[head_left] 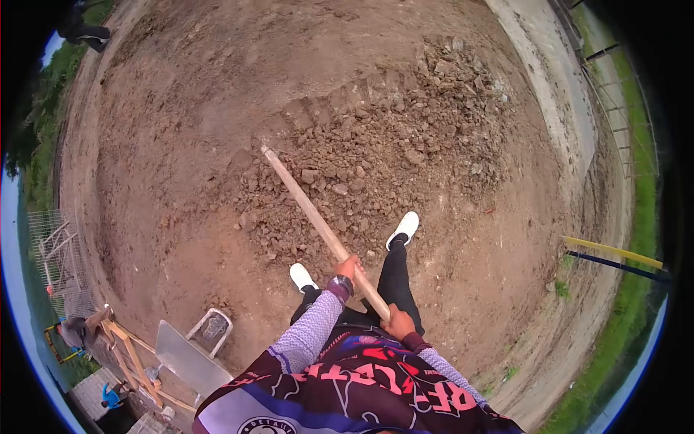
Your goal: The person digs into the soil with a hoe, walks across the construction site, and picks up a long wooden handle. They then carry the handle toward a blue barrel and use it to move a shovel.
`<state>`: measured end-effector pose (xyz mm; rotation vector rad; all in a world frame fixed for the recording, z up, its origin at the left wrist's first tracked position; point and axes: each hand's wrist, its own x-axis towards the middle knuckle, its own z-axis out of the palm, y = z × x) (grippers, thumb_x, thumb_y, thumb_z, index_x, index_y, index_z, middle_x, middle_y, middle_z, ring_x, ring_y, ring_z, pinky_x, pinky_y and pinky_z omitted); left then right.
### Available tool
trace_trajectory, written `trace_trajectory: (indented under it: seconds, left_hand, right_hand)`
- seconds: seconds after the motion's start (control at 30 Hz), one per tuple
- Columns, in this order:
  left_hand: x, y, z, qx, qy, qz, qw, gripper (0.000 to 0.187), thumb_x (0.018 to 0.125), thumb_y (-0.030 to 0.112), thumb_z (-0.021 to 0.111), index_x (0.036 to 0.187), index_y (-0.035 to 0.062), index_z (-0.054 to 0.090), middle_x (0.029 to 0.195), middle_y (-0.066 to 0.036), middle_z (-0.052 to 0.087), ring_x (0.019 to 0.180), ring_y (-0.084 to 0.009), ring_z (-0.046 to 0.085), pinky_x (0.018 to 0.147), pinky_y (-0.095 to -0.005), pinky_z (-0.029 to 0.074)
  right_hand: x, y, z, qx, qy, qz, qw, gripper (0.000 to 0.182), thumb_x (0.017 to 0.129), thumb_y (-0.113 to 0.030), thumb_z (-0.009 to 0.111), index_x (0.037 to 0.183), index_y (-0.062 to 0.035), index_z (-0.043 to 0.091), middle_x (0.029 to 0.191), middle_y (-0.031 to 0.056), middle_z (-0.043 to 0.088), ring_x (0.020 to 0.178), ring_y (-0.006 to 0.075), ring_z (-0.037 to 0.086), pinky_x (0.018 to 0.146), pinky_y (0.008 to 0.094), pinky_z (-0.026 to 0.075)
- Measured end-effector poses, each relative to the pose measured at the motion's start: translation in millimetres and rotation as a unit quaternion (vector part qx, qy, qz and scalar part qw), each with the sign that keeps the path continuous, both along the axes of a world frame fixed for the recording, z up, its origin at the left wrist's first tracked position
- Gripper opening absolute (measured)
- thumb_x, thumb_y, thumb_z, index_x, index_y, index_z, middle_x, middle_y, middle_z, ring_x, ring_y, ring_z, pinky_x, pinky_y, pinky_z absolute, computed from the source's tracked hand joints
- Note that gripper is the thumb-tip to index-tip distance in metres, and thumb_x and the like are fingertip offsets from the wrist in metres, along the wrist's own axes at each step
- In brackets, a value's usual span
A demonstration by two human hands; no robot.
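Observation:
My left hand (348, 267) is wrapped around the middle of a long wooden tool handle (307, 206). Closer to my body, my right hand (396, 323) grips the same handle near its end. The handle slants away to the upper left, and its far end meets the dug soil; the tool's head cannot be made out there. Loose clods of broken brown earth (347, 170) lie beneath and to the right of the handle, in front of my white shoes (403, 230).
A wheelbarrow (189, 358) stands at lower left beside wooden frames (129, 354). One person in blue (112, 396) and another person (78, 331) are beyond it; someone else (88, 35) is at upper left. A yellow-and-black bar (614, 250) lies right, below a concrete strip (546, 79).

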<state>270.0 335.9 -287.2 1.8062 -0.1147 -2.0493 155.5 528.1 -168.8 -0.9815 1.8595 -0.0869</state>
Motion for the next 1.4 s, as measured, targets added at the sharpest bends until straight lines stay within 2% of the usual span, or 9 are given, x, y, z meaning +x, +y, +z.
trace_trajectory:
  seconds: [0.17,0.33,0.57,0.67,0.83,1.03,1.13,1.2,1.4]
  left_hand:
    - [43.5,-38.7,23.7,-0.052,-0.014,0.032,0.998,0.016,0.078,0.012,0.063,0.078,-0.0014,0.055,0.064,-0.011,0.055,0.052,-0.0224,0.058,0.050,-0.0384,0.053]
    - [93.8,-149.7,174.5,-0.303,-0.044,0.094,0.947,0.009,0.077,0.005,0.060,0.079,-0.0006,0.054,0.065,-0.009,0.055,0.051,-0.0210,0.057,0.049,-0.0354,0.048]
    - [184.1,-363.7,467.6,-0.673,-0.175,0.081,0.714,0.014,0.083,0.009,0.064,0.081,-0.0029,0.056,0.065,-0.009,0.058,0.050,-0.0192,0.058,0.048,-0.0332,0.051]
    - [209.7,-428.9,527.5,-0.717,-0.211,0.081,0.659,0.018,0.084,0.010,0.064,0.082,-0.0060,0.056,0.068,-0.010,0.058,0.052,-0.0196,0.059,0.049,-0.0340,0.051]
    - [199.6,-452.6,404.3,-0.662,-0.267,0.093,0.694,0.019,0.080,0.011,0.065,0.079,-0.0064,0.056,0.063,-0.011,0.060,0.044,-0.0200,0.058,0.044,-0.0336,0.050]
    - [114.2,-228.1,-55.6,-0.195,-0.236,-0.006,0.952,0.020,0.079,0.008,0.065,0.085,-0.0101,0.059,0.058,-0.013,0.058,0.044,-0.0220,0.059,0.041,-0.0369,0.048]
    - [64.3,-111.0,-97.9,-0.077,-0.163,-0.006,0.984,0.020,0.081,0.010,0.065,0.081,-0.0094,0.060,0.058,-0.012,0.058,0.046,-0.0232,0.060,0.047,-0.0373,0.051]
    - [44.0,-66.8,-40.0,-0.068,-0.120,0.014,0.990,0.020,0.081,0.012,0.066,0.079,-0.0062,0.060,0.059,-0.012,0.058,0.049,-0.0233,0.060,0.046,-0.0367,0.050]
    - [57.1,-8.1,-36.0,-0.007,-0.016,0.044,0.999,0.016,0.080,0.014,0.065,0.077,-0.0005,0.060,0.065,-0.010,0.058,0.053,-0.0233,0.060,0.052,-0.0377,0.053]
  right_hand:
    - [33.7,-20.1,-12.9,-0.083,-0.013,0.013,0.996,0.047,0.078,-0.032,0.071,0.114,-0.0085,0.054,0.091,0.0245,0.068,0.086,0.0440,0.067,0.078,0.0518,0.053]
    - [82.2,-143.4,-31.3,-0.295,-0.021,0.042,0.954,0.053,0.077,-0.024,0.071,0.123,-0.0085,0.049,0.099,0.0250,0.066,0.089,0.0433,0.066,0.076,0.0512,0.053]
    - [189.3,-443.4,184.0,-0.552,-0.154,0.024,0.819,0.039,0.080,-0.018,0.068,0.112,-0.0075,0.047,0.086,0.0232,0.067,0.080,0.0453,0.066,0.069,0.0527,0.052]
    - [215.9,-512.2,232.8,-0.571,-0.179,0.018,0.801,0.040,0.077,-0.016,0.070,0.108,-0.0087,0.046,0.088,0.0249,0.067,0.085,0.0479,0.065,0.073,0.0555,0.051]
    - [213.9,-520.3,129.5,-0.493,-0.181,0.016,0.851,0.040,0.076,-0.017,0.070,0.109,-0.0098,0.048,0.087,0.0256,0.067,0.085,0.0470,0.065,0.074,0.0547,0.051]
    - [118.9,-217.0,-115.0,-0.093,-0.107,0.009,0.990,0.049,0.076,-0.023,0.071,0.116,0.0008,0.055,0.099,0.0296,0.067,0.097,0.0452,0.066,0.083,0.0495,0.053]
    - [64.2,-111.4,-118.7,0.002,-0.025,0.025,0.999,0.048,0.075,-0.023,0.071,0.113,0.0029,0.057,0.100,0.0306,0.067,0.097,0.0443,0.066,0.085,0.0474,0.053]
    - [34.8,-76.8,-79.2,0.052,-0.062,0.007,0.997,0.044,0.076,-0.024,0.070,0.111,0.0005,0.057,0.093,0.0286,0.068,0.090,0.0437,0.068,0.081,0.0481,0.054]
    - [28.3,-16.3,-46.1,-0.026,-0.005,0.079,0.997,0.045,0.079,-0.029,0.070,0.111,-0.0028,0.054,0.087,0.0272,0.068,0.084,0.0454,0.067,0.077,0.0520,0.053]
